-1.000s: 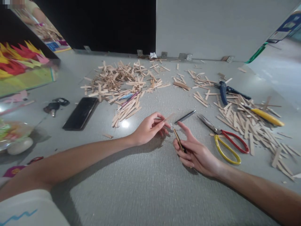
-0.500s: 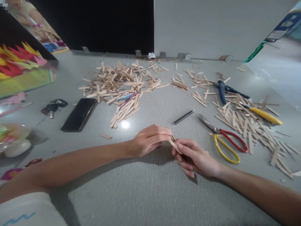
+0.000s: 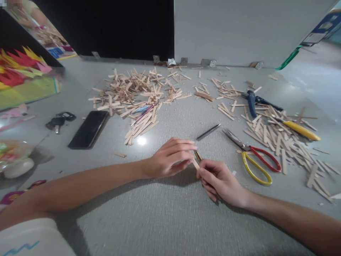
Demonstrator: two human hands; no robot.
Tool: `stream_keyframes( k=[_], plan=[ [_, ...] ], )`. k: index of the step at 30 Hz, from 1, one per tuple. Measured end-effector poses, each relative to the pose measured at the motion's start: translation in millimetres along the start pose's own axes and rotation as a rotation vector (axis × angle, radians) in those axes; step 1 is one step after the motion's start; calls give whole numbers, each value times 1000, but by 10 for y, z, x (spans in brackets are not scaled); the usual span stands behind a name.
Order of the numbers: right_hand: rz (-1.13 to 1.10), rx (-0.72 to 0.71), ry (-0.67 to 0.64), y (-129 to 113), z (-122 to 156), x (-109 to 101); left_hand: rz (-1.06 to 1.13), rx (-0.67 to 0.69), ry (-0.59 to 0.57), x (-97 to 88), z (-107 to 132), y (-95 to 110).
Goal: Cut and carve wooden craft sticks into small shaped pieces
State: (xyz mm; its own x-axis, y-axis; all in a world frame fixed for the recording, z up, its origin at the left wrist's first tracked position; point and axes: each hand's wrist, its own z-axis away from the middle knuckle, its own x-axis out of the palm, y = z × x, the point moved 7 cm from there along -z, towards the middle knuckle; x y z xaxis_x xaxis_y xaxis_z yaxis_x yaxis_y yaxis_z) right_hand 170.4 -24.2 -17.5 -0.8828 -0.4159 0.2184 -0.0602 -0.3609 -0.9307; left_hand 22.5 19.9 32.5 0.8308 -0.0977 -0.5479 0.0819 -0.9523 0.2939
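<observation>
My left hand (image 3: pixel 172 158) has its fingers bent round the upper end of a short, flat wooden stick (image 3: pixel 195 164), which looks pinched at the fingertips. The stick's lower end sits in the closed grip of my right hand (image 3: pixel 221 181). Beside the stick, a thin brass-and-dark tool tip (image 3: pixel 197 155) pokes out of my right hand; the rest of that tool is hidden, and its kind cannot be made out. Just beyond the hands lies a dark pen (image 3: pixel 209 132). Scissors (image 3: pixel 250 149) with red and yellow handles rest right of my right hand.
Wooden sticks pile up at the back (image 3: pixel 133 85) and right (image 3: pixel 282 142). Blue-handled pliers (image 3: pixel 251 103) and a yellow-handled tool (image 3: pixel 301 130) lie on the right pile. Left are a phone (image 3: pixel 89 129), keys (image 3: pixel 57 122) and a plastic bag (image 3: pixel 18 156). A panel (image 3: pixel 239 32) stands behind; another person (image 3: pixel 38 17) is back left.
My right hand has turned slightly, and its fingers curl in more. My left fingers have lifted and spread a little, baring more of the brass-coloured tip beside the stick.
</observation>
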Motion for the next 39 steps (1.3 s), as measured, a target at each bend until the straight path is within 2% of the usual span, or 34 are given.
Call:
stream_keyframes(
  k=[4, 20, 27, 34, 39],
  plan=[
    [8, -3, 16, 10, -7, -3, -22, -9, -18, 10, 1, -5],
    [76, 2, 23, 25, 5, -9, 162, -45, -102, 90, 1, -94],
    [344, -104, 226, -22, 73, -99, 138, -12, -115, 84, -23, -42],
    [330, -99, 285, -31, 70, -126, 79, -38, -133, 108, -4, -63],
    [527, -195, 351, -159, 76, -134, -36, 13, -189, 119, 50, -13]
  ],
)
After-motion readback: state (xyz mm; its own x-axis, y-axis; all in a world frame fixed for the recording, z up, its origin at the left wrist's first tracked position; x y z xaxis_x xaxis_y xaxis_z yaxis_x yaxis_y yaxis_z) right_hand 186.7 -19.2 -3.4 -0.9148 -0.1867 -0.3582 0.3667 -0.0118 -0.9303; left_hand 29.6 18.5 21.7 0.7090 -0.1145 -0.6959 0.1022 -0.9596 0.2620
